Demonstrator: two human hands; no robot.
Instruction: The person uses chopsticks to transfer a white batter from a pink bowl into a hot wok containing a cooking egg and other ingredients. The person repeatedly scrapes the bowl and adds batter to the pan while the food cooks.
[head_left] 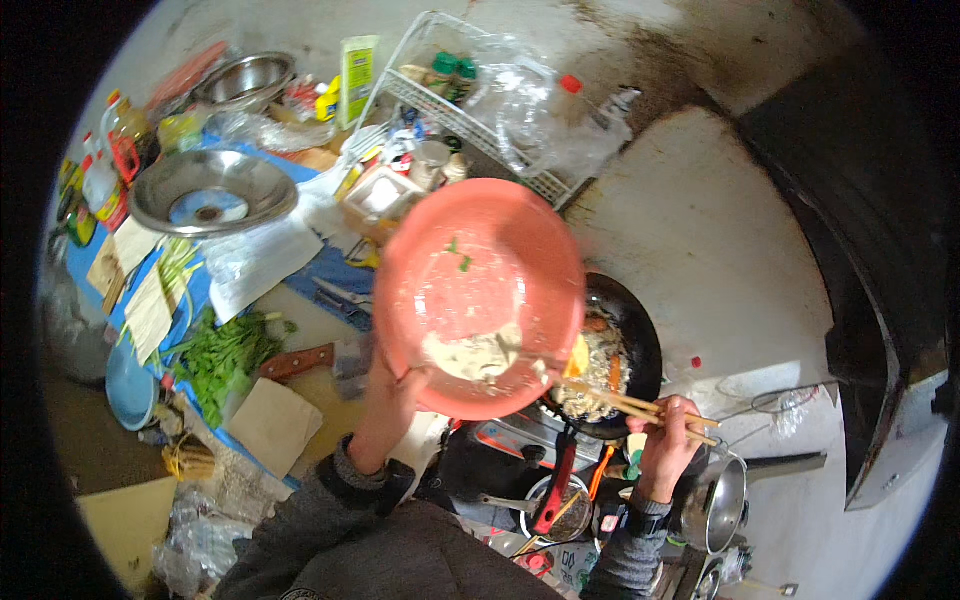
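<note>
My left hand [394,408] grips the near rim of a pink plastic basin [535,240], which is tilted with its inside toward me. Pale creamy batter [462,356] lies low in the basin, and a few green leaf bits [462,263] cling to its wall. A pair of wooden chopsticks [640,407] is in my closed right hand [668,450], their tips reaching over a black frying pan [648,345] just right of the basin. Inside the pan is frying food [607,375] with orange and yellow pieces; the basin hides the pan's left part. The pan's red handle [556,490] points toward me.
Left lie leafy greens [220,365], a knife with a wooden handle [297,361], scissors [343,292] and a blue bowl [130,385]. A steel basin [213,165] stands farther back beside oil bottles [128,135]. A white wire rack [480,125] is behind, a steel pot [722,505] at right.
</note>
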